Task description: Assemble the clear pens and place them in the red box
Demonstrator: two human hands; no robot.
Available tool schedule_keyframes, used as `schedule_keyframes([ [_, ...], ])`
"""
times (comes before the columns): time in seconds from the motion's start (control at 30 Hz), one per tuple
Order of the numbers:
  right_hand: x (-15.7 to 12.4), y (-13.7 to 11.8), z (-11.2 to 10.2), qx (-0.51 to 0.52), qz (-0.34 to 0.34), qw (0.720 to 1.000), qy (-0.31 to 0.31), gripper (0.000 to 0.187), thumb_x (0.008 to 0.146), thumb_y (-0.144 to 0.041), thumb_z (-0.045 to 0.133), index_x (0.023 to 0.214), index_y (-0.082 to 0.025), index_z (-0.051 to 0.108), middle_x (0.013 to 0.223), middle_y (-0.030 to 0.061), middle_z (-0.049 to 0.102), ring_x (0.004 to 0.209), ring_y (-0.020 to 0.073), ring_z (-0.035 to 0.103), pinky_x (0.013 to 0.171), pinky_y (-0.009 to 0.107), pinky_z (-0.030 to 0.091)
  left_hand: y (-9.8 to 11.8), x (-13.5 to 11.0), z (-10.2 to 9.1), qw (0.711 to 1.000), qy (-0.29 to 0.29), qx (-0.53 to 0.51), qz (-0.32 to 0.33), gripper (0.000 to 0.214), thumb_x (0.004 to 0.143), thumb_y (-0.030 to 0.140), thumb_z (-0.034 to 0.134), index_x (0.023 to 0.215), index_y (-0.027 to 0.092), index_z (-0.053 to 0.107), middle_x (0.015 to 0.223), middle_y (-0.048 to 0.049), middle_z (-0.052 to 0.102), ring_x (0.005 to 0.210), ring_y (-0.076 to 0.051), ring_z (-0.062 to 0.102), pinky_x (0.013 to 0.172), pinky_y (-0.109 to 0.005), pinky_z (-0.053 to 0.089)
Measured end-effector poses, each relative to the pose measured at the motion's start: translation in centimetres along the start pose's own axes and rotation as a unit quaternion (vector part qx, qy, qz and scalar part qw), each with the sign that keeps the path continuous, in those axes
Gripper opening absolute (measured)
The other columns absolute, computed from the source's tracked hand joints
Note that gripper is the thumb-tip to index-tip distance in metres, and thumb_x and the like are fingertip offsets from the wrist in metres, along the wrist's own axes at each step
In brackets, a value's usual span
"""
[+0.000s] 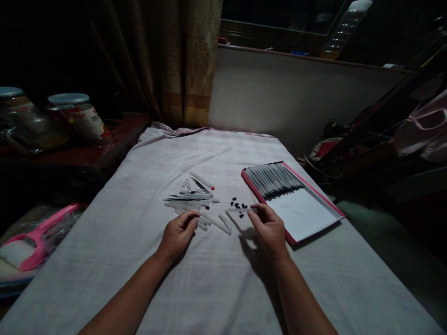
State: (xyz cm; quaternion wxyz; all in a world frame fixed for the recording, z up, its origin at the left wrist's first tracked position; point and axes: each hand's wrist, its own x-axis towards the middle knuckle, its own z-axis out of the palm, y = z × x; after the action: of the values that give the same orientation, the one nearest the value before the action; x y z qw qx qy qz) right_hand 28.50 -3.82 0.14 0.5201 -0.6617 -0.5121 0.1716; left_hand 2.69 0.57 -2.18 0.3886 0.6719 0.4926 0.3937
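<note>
My right hand [271,229] pinches one end of a translucent pen barrel [237,210], which points left above the cloth. My left hand [179,233] is at the near side of a loose pile of pen parts, thumb and fingertips together; whether anything is between them is hidden. In that pile lie clear pen barrels [215,222], dark refills [199,184] and clear caps [185,183]. One barrel [200,179] has a red end. Several small black plugs [237,205] are scattered just beyond the held barrel. Right of them, a red-edged box [307,218] holds a row of assembled-looking pens [274,179].
A pale checked cloth [209,284] covers the table. At left, lidded jars [84,116] stand on a dark wooden surface, and a pink-handled object [38,242] lies lower down. A curtain [188,60] hangs behind. A bottle [344,32] leans on the window ledge.
</note>
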Motion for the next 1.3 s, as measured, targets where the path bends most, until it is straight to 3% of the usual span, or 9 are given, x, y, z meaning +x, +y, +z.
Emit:
schedule_keyframes([
  [0.1,0.1,-0.3,-0.7,0.017,-0.028,0.998,0.045,0.022,0.083,-0.040,0.065,0.090,-0.019,0.068,0.078,0.0048,0.067,0.066,0.0175,0.061,0.064,0.029,0.050,0.2,1.0,-1.0,0.987,0.049,0.121,0.088,0.026,0.089,0.037,0.053,0.095,0.020,0.072,0.091,-0.0066,0.072,0.086,-0.022,0.067,0.081,-0.033,0.052],
  [0.2,0.2,-0.6,-0.8,-0.029,-0.105,0.994,0.013,0.016,0.086,-0.035,0.063,0.087,-0.020,0.069,0.078,0.0045,0.067,0.065,0.0162,0.060,0.062,0.028,0.050,0.6,2.7,-2.4,0.951,0.052,0.276,0.130,0.024,0.091,0.031,0.052,0.096,0.021,0.073,0.098,-0.0096,0.071,0.096,-0.026,0.064,0.090,-0.039,0.049],
  [0.4,-0.1,0.9,0.7,-0.043,-0.175,0.983,-0.016,0.015,0.090,-0.029,0.059,0.085,-0.022,0.071,0.086,0.0064,0.070,0.075,0.0179,0.067,0.065,0.028,0.054,2.1,6.0,-3.8,0.854,-0.075,0.510,0.072,0.028,0.093,0.026,0.049,0.106,0.024,0.073,0.108,-0.0098,0.069,0.102,-0.029,0.061,0.085,-0.039,0.045],
  [0.5,-0.3,2.1,1.3,-0.065,-0.179,0.981,-0.036,0.014,0.090,-0.025,0.057,0.088,-0.022,0.070,0.092,0.0074,0.072,0.083,0.0199,0.070,0.072,0.031,0.057,2.7,7.2,-4.1,0.831,-0.134,0.537,0.053,0.027,0.093,0.029,0.050,0.104,0.026,0.074,0.104,-0.0082,0.070,0.099,-0.027,0.062,0.081,-0.037,0.044],
  [0.7,-0.6,2.6,1.4,-0.077,-0.178,0.980,-0.054,0.016,0.093,-0.025,0.052,0.093,-0.022,0.068,0.097,0.0085,0.074,0.089,0.0211,0.071,0.078,0.033,0.057,3.6,9.1,-4.2,0.812,-0.188,0.550,0.056,0.022,0.087,0.029,0.058,0.102,0.025,0.073,0.103,-0.0079,0.070,0.100,-0.026,0.063,0.079,-0.034,0.043],
  [1.07,-0.8,2.6,1.3,-0.110,-0.175,0.977,-0.046,0.023,0.094,-0.029,0.051,0.104,-0.019,0.069,0.091,0.0088,0.073,0.082,0.0211,0.070,0.074,0.032,0.054,4.6,9.8,-3.7,0.776,-0.253,0.574,0.065,0.022,0.088,0.023,0.054,0.102,0.020,0.070,0.104,-0.0120,0.070,0.099,-0.028,0.065,0.079,-0.036,0.045],
  [1.3,-0.9,2.6,1.4,-0.104,-0.176,0.976,-0.073,0.019,0.093,-0.027,0.054,0.101,-0.021,0.070,0.091,0.0073,0.074,0.083,0.0201,0.070,0.077,0.031,0.055,4.8,9.9,-4.0,0.778,-0.272,0.564,0.051,0.021,0.085,0.023,0.056,0.103,0.023,0.068,0.108,-0.0093,0.070,0.101,-0.026,0.066,0.078,-0.032,0.047],
])
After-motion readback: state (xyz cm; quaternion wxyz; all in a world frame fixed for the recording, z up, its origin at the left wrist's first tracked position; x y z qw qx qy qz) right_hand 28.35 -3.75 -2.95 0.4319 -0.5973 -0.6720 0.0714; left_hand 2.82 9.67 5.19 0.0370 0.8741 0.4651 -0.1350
